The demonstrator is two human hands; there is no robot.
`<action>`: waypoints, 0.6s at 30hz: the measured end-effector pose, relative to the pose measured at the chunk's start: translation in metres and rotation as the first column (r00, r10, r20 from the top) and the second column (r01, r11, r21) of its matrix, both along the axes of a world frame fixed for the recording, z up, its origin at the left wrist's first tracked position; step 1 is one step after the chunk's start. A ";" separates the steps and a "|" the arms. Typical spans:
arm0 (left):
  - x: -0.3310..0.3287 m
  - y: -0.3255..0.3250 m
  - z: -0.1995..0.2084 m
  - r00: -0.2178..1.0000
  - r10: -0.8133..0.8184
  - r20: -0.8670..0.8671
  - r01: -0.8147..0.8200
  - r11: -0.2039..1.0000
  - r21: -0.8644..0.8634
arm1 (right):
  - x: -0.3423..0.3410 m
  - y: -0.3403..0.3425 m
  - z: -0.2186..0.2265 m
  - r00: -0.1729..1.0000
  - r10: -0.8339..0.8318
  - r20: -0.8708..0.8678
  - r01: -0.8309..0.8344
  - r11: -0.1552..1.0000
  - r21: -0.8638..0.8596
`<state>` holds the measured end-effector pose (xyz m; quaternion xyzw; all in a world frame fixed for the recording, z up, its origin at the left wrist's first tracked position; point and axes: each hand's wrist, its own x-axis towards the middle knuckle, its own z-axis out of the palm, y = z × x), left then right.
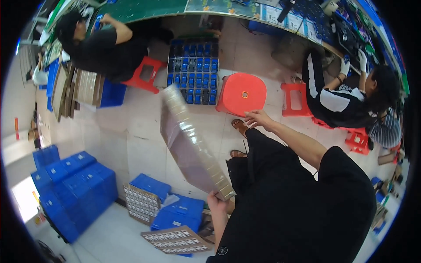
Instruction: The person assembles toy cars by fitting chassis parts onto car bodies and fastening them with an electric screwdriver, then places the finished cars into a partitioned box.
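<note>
Left hand [215, 202] grips the lower corner of a long flat cardboard panel [189, 144], fingers pressed onto its edge. The panel slants up from there, its far end just left of the red stool [241, 94]. Right hand [258, 118] hangs open, fingers spread, just below that stool, clear of the panel.

The far end of the long cardboard sheet [190, 144] is motion-blurred above the grip. The left hand [217, 204] shows partly, its fingers hidden behind the sheet's lower corner. Contents of the blue tray stack [195, 70] are too small to tell. The seated workers' worktop [144, 8] is cut off at the picture's rim.
</note>
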<state>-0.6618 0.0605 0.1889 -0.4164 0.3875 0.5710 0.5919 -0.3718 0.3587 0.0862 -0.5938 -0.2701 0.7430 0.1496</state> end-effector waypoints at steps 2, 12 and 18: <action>-0.030 0.042 -0.003 0.840 -0.517 -0.163 0.471 0.845 -0.254 | -0.004 0.015 0.013 0.987 -0.139 -0.085 0.135 0.989 -0.054; -0.227 0.275 -0.100 0.117 -0.889 -0.443 0.903 0.281 -0.325 | -0.008 0.042 0.023 0.482 -0.726 -0.491 0.590 0.683 -0.430; -0.336 0.402 -0.185 -0.137 -0.866 -0.480 0.926 0.060 -0.373 | -0.088 0.061 -0.012 0.828 -0.547 -0.122 0.549 0.835 -0.019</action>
